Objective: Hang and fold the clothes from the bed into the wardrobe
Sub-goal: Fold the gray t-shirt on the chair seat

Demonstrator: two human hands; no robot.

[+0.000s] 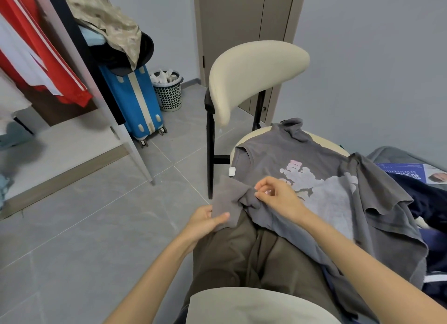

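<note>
A charcoal-grey cotton T-shirt with a pale cracked print (302, 159) lies chest-up in the lower right of the frame, its collar end on the round cream seat of the black-legged chair (254, 74) and its hem end draped over the person's olive-trousered lap. The left hand (205, 221), at lower centre, grips the end of the shirt's short sleeve (227, 203) with thumb on top and fingers curled beneath. The right hand (278, 198), just beside it, pinches a bunched fold where the sleeve meets the body. This looks like the sleeve fold. It would go best if the sleeve is drawn taut and flat first, then laid inward along a straight line with the bunching smoothed out. The open white wardrobe (72, 140) waits at the left.
</note>
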